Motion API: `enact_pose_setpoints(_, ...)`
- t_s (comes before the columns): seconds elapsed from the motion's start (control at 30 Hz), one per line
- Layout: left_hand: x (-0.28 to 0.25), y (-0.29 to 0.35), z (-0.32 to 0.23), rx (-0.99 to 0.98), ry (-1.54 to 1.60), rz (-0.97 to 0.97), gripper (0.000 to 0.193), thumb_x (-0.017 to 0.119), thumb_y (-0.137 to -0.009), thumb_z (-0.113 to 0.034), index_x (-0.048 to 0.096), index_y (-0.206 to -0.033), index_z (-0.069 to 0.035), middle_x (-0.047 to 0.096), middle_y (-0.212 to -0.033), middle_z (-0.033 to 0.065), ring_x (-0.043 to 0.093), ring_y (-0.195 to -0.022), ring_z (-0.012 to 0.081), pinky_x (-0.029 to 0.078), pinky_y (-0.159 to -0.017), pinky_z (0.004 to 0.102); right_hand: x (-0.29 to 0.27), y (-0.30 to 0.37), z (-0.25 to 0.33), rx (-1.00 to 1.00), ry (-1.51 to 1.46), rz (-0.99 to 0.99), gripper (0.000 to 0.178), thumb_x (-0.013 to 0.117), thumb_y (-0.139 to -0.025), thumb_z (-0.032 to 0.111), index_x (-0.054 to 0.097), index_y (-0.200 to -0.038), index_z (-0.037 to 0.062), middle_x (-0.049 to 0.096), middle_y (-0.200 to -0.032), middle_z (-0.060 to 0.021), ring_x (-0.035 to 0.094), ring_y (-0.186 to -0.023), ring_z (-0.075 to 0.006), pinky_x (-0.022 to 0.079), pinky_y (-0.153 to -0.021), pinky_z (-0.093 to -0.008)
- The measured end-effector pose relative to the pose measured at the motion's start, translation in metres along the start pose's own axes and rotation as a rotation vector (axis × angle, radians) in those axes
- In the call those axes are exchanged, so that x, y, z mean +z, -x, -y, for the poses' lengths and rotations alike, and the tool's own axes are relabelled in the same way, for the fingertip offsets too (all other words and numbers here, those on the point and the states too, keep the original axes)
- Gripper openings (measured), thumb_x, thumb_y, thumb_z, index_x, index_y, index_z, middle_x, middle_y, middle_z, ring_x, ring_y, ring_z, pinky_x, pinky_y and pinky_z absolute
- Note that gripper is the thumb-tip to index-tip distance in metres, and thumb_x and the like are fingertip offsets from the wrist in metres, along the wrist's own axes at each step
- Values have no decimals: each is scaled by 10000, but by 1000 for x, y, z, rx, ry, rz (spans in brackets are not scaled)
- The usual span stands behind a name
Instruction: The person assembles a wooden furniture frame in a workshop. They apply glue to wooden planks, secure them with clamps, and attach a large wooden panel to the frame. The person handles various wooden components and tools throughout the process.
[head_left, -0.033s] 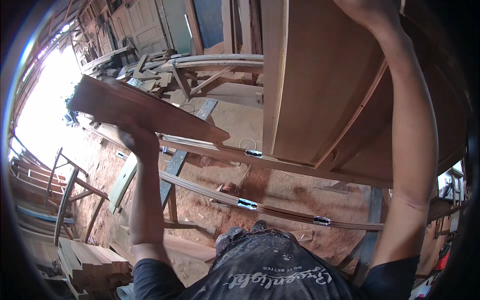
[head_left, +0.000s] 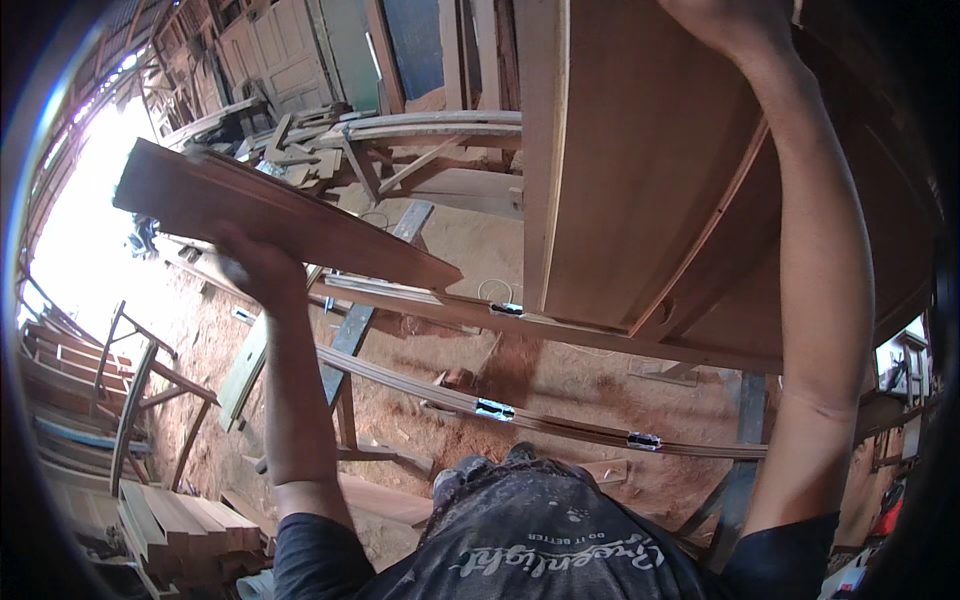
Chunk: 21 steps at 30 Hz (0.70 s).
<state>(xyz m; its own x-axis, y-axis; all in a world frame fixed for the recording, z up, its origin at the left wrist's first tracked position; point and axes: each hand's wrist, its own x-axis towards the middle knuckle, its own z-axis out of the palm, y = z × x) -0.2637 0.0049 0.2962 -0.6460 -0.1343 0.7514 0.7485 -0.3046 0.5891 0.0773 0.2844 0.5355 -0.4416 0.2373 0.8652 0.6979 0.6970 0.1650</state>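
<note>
My left hand (head_left: 262,268) is closed on the lower edge of a reddish-brown wooden board (head_left: 290,215). The board is held up in the air, tilted, with its narrow notched end toward the right. A large wooden door panel (head_left: 640,150) with long recessed boards fills the right side, its near edge lying over a wooden rail. My right hand (head_left: 735,25) is at the panel's far upper part. The fingers of that hand run past the top of the picture, so their grip is hidden.
Below the panel, a long grooved wooden rail (head_left: 570,426) lies across a blue-grey support (head_left: 347,345). Stacked planks (head_left: 185,520) lie at the lower left, near a wooden trestle (head_left: 130,410). Scrap wood (head_left: 295,150) and a bench (head_left: 440,128) stand farther back.
My left hand and the board have shifted a little to the left, and the board's wide end has risen slightly. My right hand has hardly moved on the panel.
</note>
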Motion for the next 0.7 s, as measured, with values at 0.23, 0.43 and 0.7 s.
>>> enact_pose_setpoints(0.23, 36, -80, -71, -230, 235, -64, 884, 426, -992, -683, 336, -1522, 18, 521, -1426, 180, 585, -1242, 330, 501, -1047, 451, 0, 1, 1, -10, -1, -28, 695, 523, -874, 779, 777, -936, 134, 737, -794, -192, 736, -786, -381, 594, -722, -498)
enact_pose_setpoints(0.43, 60, -72, -71, -298, 342, -50, 910, 457, -962, -721, 377, -1514, -3, 537, -1421, 157, 587, -1244, 315, 495, -1042, 434, 0, -3, 3, 23, 26, 10, 677, 508, -877, 785, 781, -942, 168, 734, -763, -182, 738, -775, -372, 596, -725, -497)
enact_pose_setpoints(0.7, 63, -79, -57, -356, 322, 6, 839, 449, -994, -673, 400, -1493, -1, 570, -1370, 166, 614, -1186, 310, 510, -1020, 438, 4, -3, 1, 2, 40, -25, 806, 489, -849, 835, 784, -992, 99, 740, -782, -180, 743, -788, -358, 601, -723, -492)
